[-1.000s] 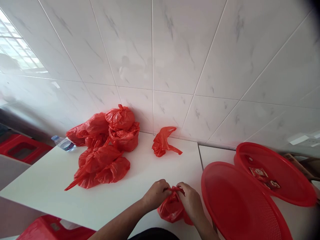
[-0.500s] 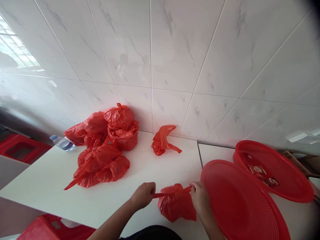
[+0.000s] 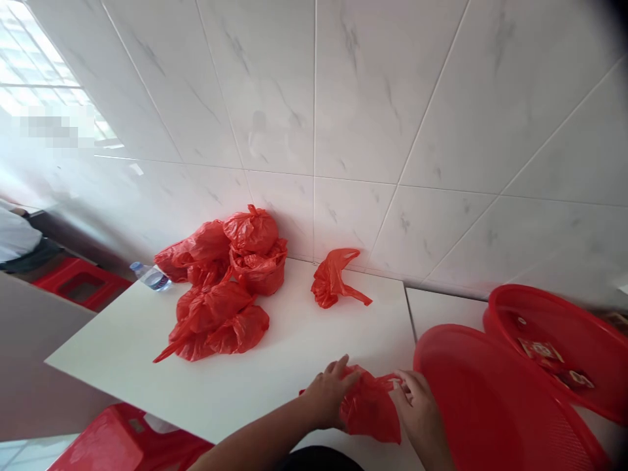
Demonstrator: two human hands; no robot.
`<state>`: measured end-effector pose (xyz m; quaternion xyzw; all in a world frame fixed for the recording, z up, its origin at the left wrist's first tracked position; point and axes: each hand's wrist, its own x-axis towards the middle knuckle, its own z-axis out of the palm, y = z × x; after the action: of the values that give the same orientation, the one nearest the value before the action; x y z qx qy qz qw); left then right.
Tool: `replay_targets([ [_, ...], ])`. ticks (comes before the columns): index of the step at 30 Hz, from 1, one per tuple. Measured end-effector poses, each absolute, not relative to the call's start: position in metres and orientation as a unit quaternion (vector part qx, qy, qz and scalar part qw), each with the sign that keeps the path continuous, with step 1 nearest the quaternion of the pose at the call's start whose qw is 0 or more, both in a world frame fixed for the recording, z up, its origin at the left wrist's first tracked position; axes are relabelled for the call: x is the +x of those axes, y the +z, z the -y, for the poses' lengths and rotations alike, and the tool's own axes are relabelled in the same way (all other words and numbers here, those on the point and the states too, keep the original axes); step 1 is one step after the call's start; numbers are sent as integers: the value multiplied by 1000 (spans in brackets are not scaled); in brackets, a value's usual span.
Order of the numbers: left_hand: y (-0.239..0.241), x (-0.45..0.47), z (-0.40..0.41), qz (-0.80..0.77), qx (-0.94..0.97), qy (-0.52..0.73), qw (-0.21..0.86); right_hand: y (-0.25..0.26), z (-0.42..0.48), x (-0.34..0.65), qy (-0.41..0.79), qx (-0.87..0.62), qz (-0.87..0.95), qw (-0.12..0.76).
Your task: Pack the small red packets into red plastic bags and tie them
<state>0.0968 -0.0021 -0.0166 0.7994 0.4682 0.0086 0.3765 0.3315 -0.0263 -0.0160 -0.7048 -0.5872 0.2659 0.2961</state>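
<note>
A filled red plastic bag (image 3: 373,412) sits at the table's front edge, in front of my body. My left hand (image 3: 328,396) is on its left upper side, thumb and fingers bent around the gathered plastic. A short red strip sticks out left of that hand. My right hand (image 3: 417,396) pinches a handle strip at the bag's right upper corner. Part of the bag's left side is hidden behind my left hand. Further back, near the wall, lies a loose crumpled red plastic bag (image 3: 333,278), which neither hand touches.
Several filled red bags (image 3: 216,301) are heaped on the left of the white table (image 3: 122,353), beside a water bottle (image 3: 152,276). At right are a red basket (image 3: 481,392) and another one (image 3: 534,320) with small packets. Red stools (image 3: 112,438) stand below. A person (image 3: 17,235) is at far left.
My left hand has let its outstretched handle strip go and moved right onto the bag. My right hand still pinches the other handle. The view has shifted left.
</note>
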Motion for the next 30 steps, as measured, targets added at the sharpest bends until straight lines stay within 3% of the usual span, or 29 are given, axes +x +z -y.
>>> replay_targets([
  [6,-10,69,-12,-529,777,-50,339,-44,33,334,324,-682,574,317],
  [13,70,-54,-26,-662,708,34,245,-54,32,339,394,-689,546,270],
  [18,135,-124,-47,-766,625,149,16,-50,29,328,407,-681,551,260],
  [22,145,-157,-75,-837,486,216,-131,-47,28,322,407,-677,556,258],
  [24,136,-165,-88,-854,453,220,-132,-46,29,321,409,-680,555,250],
  [30,92,-142,-110,-831,533,154,31,-52,38,322,419,-687,548,225],
])
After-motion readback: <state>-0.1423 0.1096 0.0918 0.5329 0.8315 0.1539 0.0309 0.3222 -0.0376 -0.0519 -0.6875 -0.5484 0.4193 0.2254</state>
